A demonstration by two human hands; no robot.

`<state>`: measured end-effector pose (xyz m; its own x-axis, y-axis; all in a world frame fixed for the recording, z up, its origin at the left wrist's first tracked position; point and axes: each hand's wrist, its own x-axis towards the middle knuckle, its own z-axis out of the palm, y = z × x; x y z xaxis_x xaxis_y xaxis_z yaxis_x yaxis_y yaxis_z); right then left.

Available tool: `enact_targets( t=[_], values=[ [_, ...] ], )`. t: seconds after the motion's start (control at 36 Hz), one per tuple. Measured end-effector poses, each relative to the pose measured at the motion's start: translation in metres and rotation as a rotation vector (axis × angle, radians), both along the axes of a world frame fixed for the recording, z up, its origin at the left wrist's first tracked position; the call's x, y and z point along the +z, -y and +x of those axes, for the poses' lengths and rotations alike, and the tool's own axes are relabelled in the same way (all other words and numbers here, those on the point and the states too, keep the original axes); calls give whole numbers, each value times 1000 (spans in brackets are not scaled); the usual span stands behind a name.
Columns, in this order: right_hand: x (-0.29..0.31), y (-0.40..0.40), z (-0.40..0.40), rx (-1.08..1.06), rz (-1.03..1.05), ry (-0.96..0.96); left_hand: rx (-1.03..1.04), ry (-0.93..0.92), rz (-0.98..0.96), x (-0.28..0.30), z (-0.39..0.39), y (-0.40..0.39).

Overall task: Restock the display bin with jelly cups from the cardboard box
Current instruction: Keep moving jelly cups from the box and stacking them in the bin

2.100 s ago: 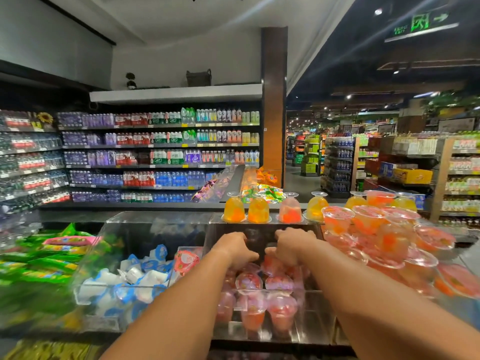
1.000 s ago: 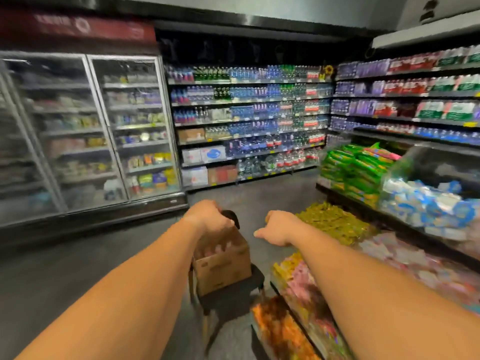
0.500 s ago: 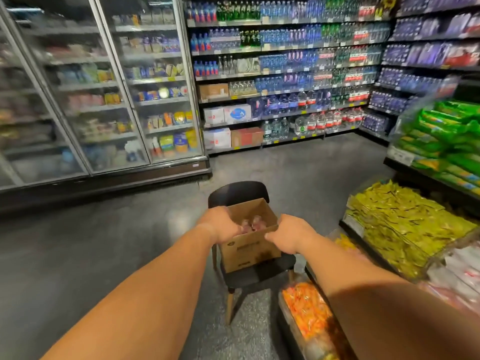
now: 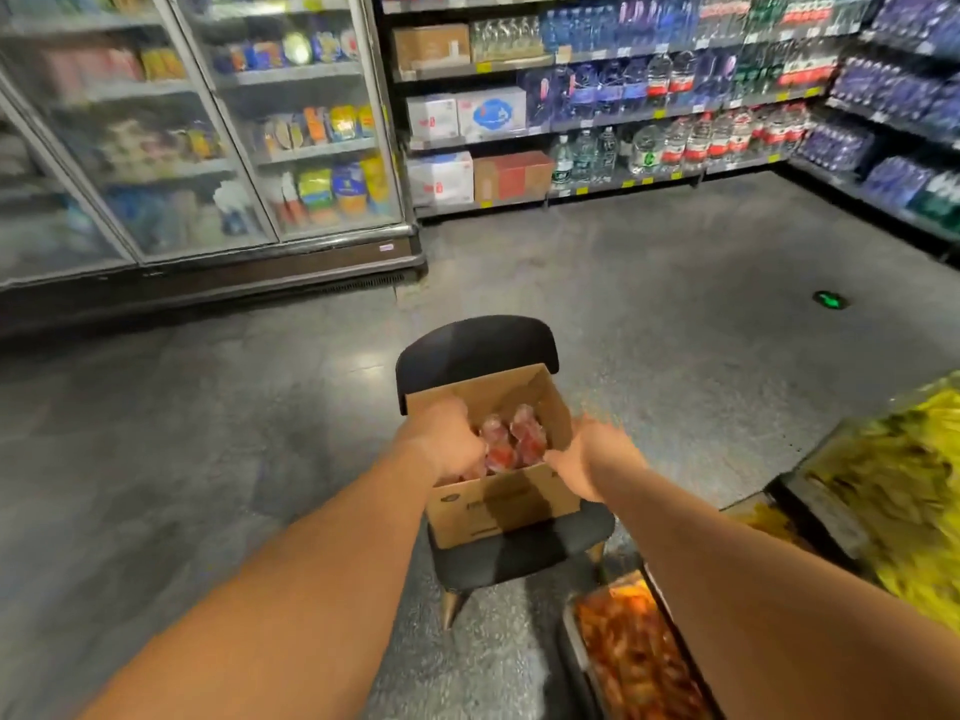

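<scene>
An open cardboard box [image 4: 506,504] stands on the seat of a black chair [image 4: 475,343] in the aisle. Several pink-red jelly cups [image 4: 511,441] lie inside it. My left hand [image 4: 444,444] reaches down into the left side of the box, fingers curled against the cups and partly hidden. My right hand [image 4: 589,459] is at the box's right wall near the front corner, fingers spread and blurred, touching the rim. The display bin is out of view.
Glass-door fridges [image 4: 208,148] line the left. Shelves of bottled water [image 4: 649,96] run along the back and right. A bin of yellow packets [image 4: 893,491] and one of orange snacks [image 4: 634,657] sit low on my right. Grey floor surrounds the chair.
My view swung from the display bin left and down to the box on the chair. Both hands came to the box; my left hand has dipped inside among the cups.
</scene>
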<state>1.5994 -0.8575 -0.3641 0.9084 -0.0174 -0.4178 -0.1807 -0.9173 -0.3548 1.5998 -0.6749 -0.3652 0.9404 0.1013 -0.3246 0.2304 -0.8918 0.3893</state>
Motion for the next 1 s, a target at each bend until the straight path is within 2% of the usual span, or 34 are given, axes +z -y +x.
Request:
enact_targets(
  t=[0.28, 0.56, 0.69, 0.83, 1.0],
  values=[
    [-110, -38, 104, -47, -40, -18, -83, -62, 10, -130, 115, -26],
    [-198, -51, 185, -6, -88, -134, -119, -80, 119, -223, 191, -22],
    [-247, -47, 224, -52, -91, -224, -159, -121, 126, -273, 216, -7],
    [-293, -45, 246, 47, -131, -284, -166, -189, 162, -321, 224, 7],
    [-327, -44, 259, 143, -191, -215, -259, -111, 299, -349, 228, 14]
  ],
)
